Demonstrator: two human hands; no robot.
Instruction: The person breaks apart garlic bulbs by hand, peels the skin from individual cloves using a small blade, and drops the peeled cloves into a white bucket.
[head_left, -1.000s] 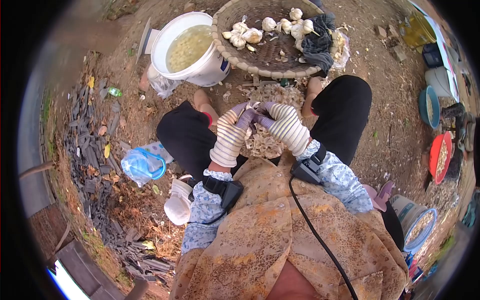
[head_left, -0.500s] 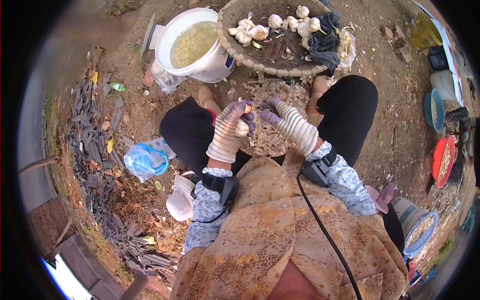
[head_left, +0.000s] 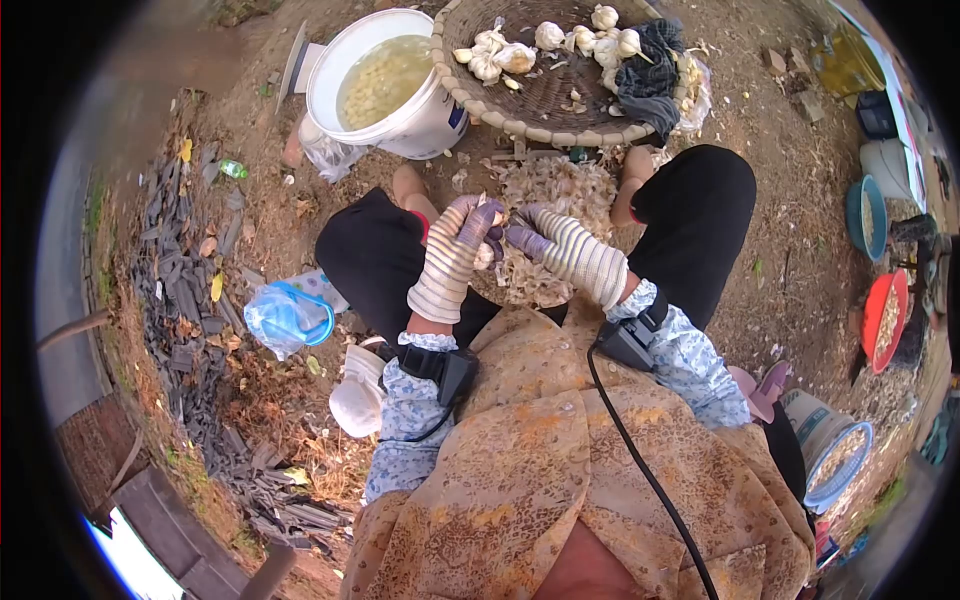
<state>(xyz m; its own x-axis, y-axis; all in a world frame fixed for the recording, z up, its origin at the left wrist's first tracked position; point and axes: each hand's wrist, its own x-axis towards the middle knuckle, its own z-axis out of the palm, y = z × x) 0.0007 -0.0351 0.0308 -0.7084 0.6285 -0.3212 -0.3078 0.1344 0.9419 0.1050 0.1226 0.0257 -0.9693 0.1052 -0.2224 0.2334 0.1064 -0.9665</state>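
Observation:
My left hand (head_left: 458,250), in a striped glove with purple fingers, is closed around garlic (head_left: 484,256) that shows pale between the fingers. Beside it, my right hand (head_left: 565,247) wears a matching glove; its fingertips are pinched at the left hand's fingers, and what they grip is too small to make out. Both hands are over a pile of garlic skins (head_left: 560,188) on the ground. Ahead, a woven basket (head_left: 520,127) holds several garlic bulbs (head_left: 549,36) and a dark cloth (head_left: 650,75). A white bucket (head_left: 423,135) at its left contains peeled cloves in cloudy water.
Charcoal-like pieces and dry leaves lie at left, near a blue-rimmed basket (head_left: 326,318) with a plastic bag. At right are a teal basin (head_left: 857,215), a red basin (head_left: 899,330) and a bucket (head_left: 800,410). A black cable (head_left: 650,465) crosses my lap.
My right hand has shifted slightly left, and its fingertips now meet my left hand's fingers. The garlic in my left hand is more covered than before.

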